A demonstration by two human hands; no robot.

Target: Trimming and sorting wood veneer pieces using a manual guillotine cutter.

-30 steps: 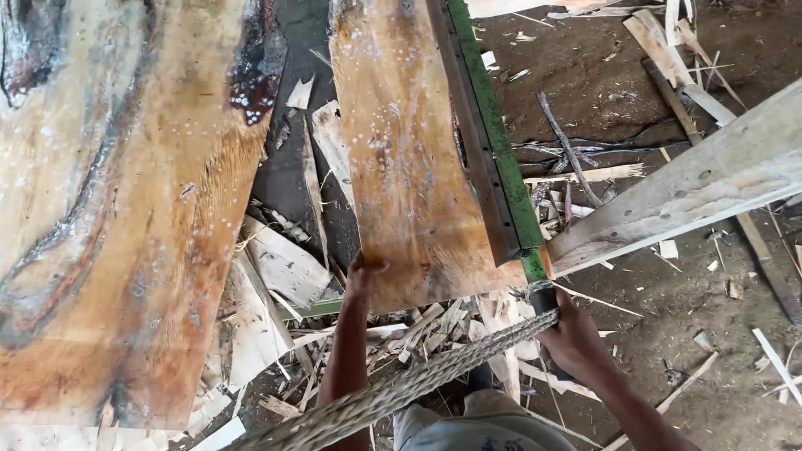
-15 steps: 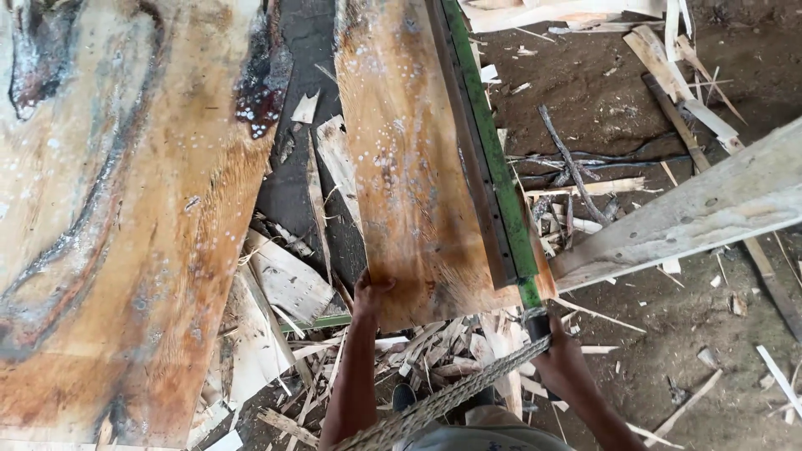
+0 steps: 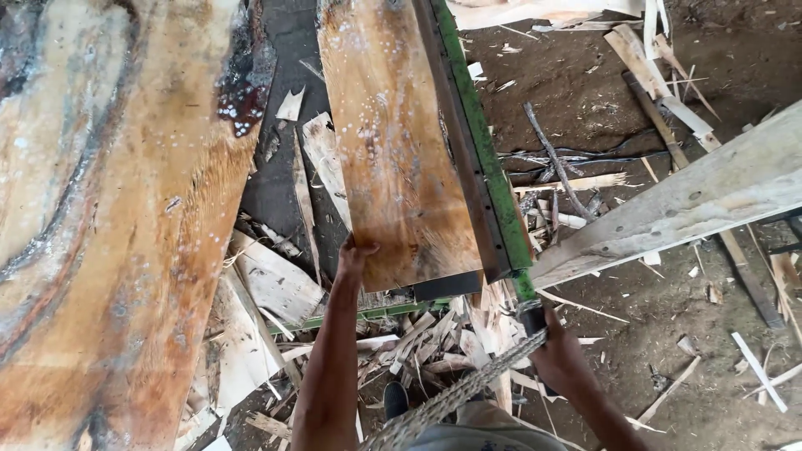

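Rough orange wood slab (image 3: pixel 393 150) sits center frame, left hand (image 3: pixel 355 255) gripping its lower left corner, fingers curled on the edge; right hand (image 3: pixel 558 355) lower right is wrapped around the green metal rail's (image 3: pixel 480 142) end, splintery offcuts (image 3: pixel 434 342) below

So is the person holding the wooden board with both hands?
No, only the left hand grips the board's end; the right hand is on a handle by the green rail.

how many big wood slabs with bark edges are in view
2. One wide slab fills the left side. A narrower slab lies in the middle beside the green rail, with the left hand on its near corner. Others may lie hidden under the scraps.
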